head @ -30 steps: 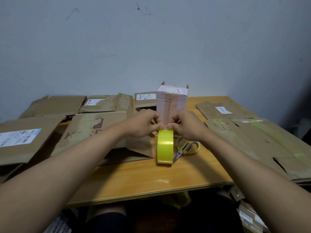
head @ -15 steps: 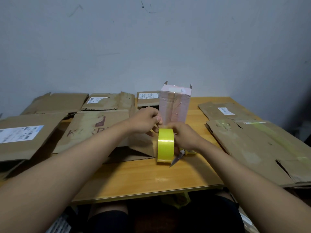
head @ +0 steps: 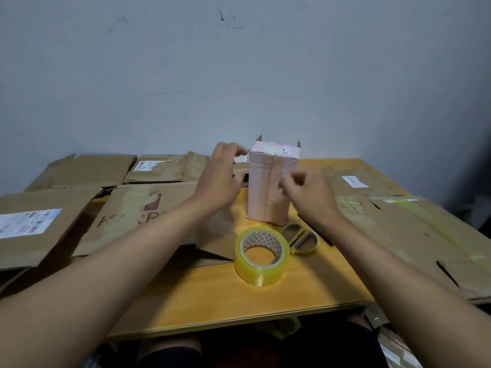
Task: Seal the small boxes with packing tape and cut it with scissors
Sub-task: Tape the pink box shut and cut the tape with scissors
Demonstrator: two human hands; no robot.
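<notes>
A small pink box [head: 261,187] stands upright in the middle of the wooden table [head: 212,296], with glossy tape over its front and top. My left hand [head: 219,179] is raised at the box's upper left corner, fingers spread and curled, holding nothing. My right hand [head: 309,193] is at the box's right front face with its fingertips bunched against it; motion blur hides whether they pinch anything. The yellow tape roll [head: 261,272] lies flat in front of the box, free of both hands. Yellow-handled scissors [head: 303,239] lie just right of the roll.
Flattened cardboard boxes cover the table's left side [head: 125,216], back [head: 159,168] and right side [head: 414,229]. A bare grey wall rises behind. The table's front edge is close to my body.
The tape roll, upright and held at the box's base before, now lies flat on the table. Both hands have let it go and risen to the box. The scissors are uncovered again.
</notes>
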